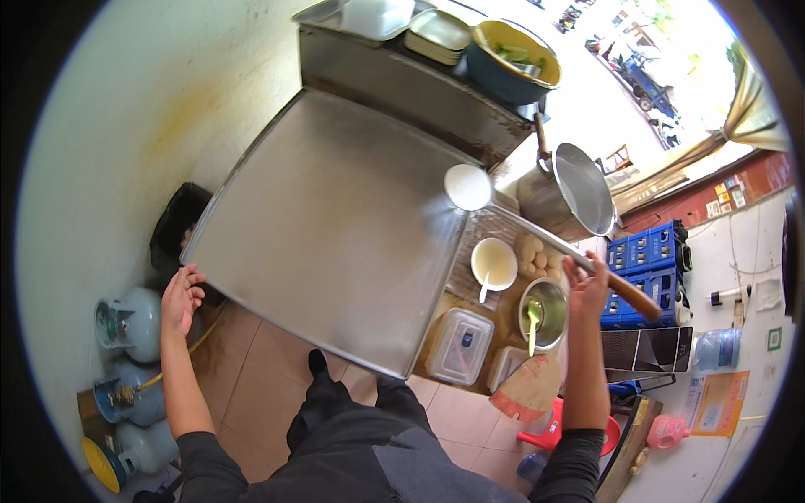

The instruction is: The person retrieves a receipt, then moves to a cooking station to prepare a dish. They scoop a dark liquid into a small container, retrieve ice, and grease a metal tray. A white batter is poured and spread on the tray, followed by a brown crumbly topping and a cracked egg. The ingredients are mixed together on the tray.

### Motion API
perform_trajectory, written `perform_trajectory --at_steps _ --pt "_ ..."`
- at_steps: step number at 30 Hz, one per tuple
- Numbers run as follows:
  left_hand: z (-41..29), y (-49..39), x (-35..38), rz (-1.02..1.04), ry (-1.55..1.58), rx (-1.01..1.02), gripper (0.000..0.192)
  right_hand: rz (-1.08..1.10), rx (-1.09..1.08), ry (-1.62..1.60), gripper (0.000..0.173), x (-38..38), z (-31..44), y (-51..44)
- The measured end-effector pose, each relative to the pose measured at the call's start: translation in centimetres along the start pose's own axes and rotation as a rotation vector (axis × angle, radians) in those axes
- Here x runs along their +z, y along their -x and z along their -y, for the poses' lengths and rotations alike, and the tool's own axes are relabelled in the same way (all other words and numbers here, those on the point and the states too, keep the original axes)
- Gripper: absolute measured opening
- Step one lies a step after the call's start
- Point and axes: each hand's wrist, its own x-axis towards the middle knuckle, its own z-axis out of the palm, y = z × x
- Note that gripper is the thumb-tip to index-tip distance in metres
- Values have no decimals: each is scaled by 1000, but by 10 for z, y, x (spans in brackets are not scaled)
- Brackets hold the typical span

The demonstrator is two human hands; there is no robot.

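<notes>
My right hand [588, 283] grips a long-handled ladle [542, 231] near its wooden grip. The ladle's bowl holds something white and hangs over the right edge of a large metal griddle plate [321, 220]. My left hand [183, 295] is beside the plate's near left corner, fingers loosely curled, holding nothing; whether it touches the edge I cannot tell. Right of the plate are a white bowl of pale yellow liquid [494, 259] with a white spoon, several eggs [536, 256], a steel bowl [548, 320] with a light green utensil, and a lidded plastic container [461, 346].
A large metal pot [569, 195] stands beyond the eggs. Behind the plate, a metal ledge carries stacked trays [438, 34] and a basin of greens [514, 66]. Gas cylinders [135, 327] line the left wall. Blue bottle crates [641, 270] and a red stool [553, 427] are at the right.
</notes>
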Motion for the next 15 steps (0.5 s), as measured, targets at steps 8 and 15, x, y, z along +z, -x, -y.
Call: perform_trajectory --at_steps 8,15 --pt "150 74 -259 -610 33 -282 33 220 -41 56 18 75 -98 109" --pt "264 157 -335 -804 -118 -783 32 919 -1033 969 26 124 -14 160"
